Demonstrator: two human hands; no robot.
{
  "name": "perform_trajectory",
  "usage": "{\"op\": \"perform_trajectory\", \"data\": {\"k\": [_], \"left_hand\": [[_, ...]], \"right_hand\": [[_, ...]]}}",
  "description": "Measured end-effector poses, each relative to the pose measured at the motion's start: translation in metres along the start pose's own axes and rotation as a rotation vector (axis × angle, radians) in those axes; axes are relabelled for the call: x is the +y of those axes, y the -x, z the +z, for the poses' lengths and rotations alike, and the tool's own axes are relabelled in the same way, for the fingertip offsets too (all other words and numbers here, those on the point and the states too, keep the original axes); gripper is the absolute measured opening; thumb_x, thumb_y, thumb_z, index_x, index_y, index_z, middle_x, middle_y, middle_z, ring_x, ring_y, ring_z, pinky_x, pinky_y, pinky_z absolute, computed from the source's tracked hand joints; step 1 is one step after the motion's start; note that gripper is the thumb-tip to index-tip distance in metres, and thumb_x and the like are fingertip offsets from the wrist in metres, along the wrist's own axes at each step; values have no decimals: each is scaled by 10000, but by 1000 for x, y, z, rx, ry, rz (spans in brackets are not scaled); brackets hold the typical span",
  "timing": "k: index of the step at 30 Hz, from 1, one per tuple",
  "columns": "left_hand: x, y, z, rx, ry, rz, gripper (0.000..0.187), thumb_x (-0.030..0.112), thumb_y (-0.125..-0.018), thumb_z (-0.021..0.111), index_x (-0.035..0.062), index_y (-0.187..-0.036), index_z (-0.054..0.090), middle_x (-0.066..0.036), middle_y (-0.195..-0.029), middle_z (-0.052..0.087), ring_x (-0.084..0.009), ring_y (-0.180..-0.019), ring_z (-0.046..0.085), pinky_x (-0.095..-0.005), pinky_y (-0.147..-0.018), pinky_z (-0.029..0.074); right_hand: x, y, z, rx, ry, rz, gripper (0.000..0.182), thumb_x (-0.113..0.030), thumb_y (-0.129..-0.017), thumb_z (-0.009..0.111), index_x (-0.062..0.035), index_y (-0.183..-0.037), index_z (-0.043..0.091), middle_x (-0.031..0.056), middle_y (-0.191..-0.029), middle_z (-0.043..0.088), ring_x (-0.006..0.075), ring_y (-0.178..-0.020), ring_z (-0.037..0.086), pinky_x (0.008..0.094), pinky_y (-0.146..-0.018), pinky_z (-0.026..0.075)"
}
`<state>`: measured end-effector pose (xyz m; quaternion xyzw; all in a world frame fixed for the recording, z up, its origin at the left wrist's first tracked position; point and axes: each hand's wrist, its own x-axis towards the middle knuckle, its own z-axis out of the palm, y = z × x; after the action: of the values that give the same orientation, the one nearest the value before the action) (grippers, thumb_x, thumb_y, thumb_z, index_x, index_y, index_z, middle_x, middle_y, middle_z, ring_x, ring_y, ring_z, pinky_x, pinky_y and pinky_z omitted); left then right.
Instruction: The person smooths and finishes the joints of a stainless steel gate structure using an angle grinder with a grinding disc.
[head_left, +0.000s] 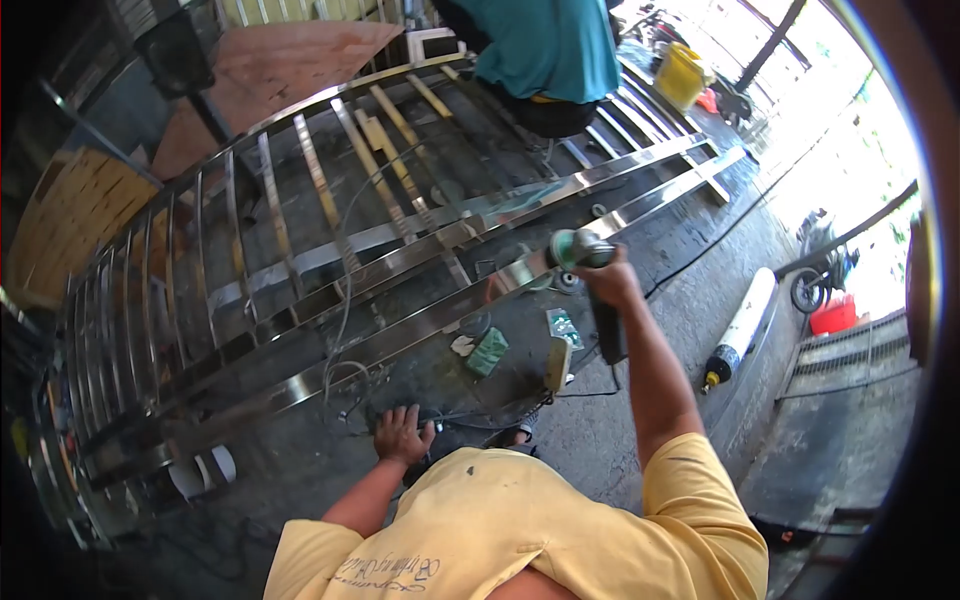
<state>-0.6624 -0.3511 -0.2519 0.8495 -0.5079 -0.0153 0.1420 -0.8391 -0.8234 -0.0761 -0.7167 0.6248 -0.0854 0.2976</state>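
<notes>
Yellow shirt (520, 530) leaning in; left hand (402, 434) splayed flat on floor (620, 430), right hand (610, 282) gripping angle grinder (578, 250), working steel gate (400, 250) near-edge rail; most rails already looking bright, remainder unclear.

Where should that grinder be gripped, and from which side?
By the long dark body behind the head, from above, as the right hand does now. The grinder has its round head against the steel rail, so only the slim body is free to grip.
</notes>
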Motion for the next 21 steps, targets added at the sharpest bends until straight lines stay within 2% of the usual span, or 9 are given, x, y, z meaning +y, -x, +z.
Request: {"op": "perform_trajectory", "data": {"k": [2,4,6,8,10,11,13,16,21], "left_hand": [[-1,-1,0,13,-2,10,492,501,-855,660,117,-1158,719,-75,-1028,657,-323,-978,599,-487,-828,502],[-2,-2,2,46,-4,17,494,505,-855,657,118,-1155,718,-66,-993,641,-308,-950,593,-477,-791,502],[0,0,-1,50,-3,11,491,503,-854,659,119,-1154,717,-65,-987,640,-306,-938,593,-479,-777,502],[1,2,-4,30,5,-1,492,500,-859,658,118,-1164,714,-72,-997,648,-315,-949,599,-487,-788,505],[1,-2,-4,7,11,0,491,498,-864,655,117,-1169,709,-78,-1012,657,-325,-964,605,-495,-800,508],[0,0,-2,-7,13,-6,490,498,-867,654,116,-1170,707,-81,-1021,662,-329,-973,608,-499,-806,510],[4,-3,-8,-39,30,-23,488,462,-867,654,86,-1175,703,-113,-1049,678,-361,-997,618,-511,-840,510],[2,-2,-3,-20,15,-26,476,497,-876,645,115,-1155,702,-85,-1037,674,-343,-976,619,-505,-820,515],[-2,2,2,16,58,-11,471,494,-867,657,113,-1139,705,-86,-1004,659,-330,-965,618,-509,-813,511]], "right_hand": [[-5,6,-25,-51,-130,41,1105,-383,-695,956,115,-1455,327,182,-1065,719,235,-895,722,329,-731,581],[7,9,-5,-87,-197,0,1108,-384,-694,960,83,-1476,330,194,-1090,713,239,-938,719,344,-777,582],[-22,58,19,-71,-118,-113,1124,-376,-695,964,40,-1516,318,210,-1143,712,260,-1013,720,374,-840,585],[-57,101,50,-241,-152,-168,1149,-394,-697,961,4,-1550,302,233,-1211,703,323,-1082,716,414,-917,577],[-86,143,88,-274,-2,-358,1161,-457,-693,938,8,-1545,302,312,-1187,696,458,-1143,685,445,-992,545],[-108,166,94,-435,-41,-331,1116,-457,-705,915,2,-1529,318,345,-1161,691,477,-1155,674,461,-990,538],[-129,198,121,-538,-68,-444,1117,-475,-718,907,-7,-1536,309,346,-1163,691,451,-1139,689,465,-982,539],[-137,208,128,-602,-53,-493,1102,-472,-726,896,-3,-1534,311,351,-1153,690,456,-1120,698,463,-976,541],[-86,140,97,-284,-58,-277,1120,-486,-685,930,-7,-1520,357,310,-1184,693,414,-1134,698,460,-974,543]]}}
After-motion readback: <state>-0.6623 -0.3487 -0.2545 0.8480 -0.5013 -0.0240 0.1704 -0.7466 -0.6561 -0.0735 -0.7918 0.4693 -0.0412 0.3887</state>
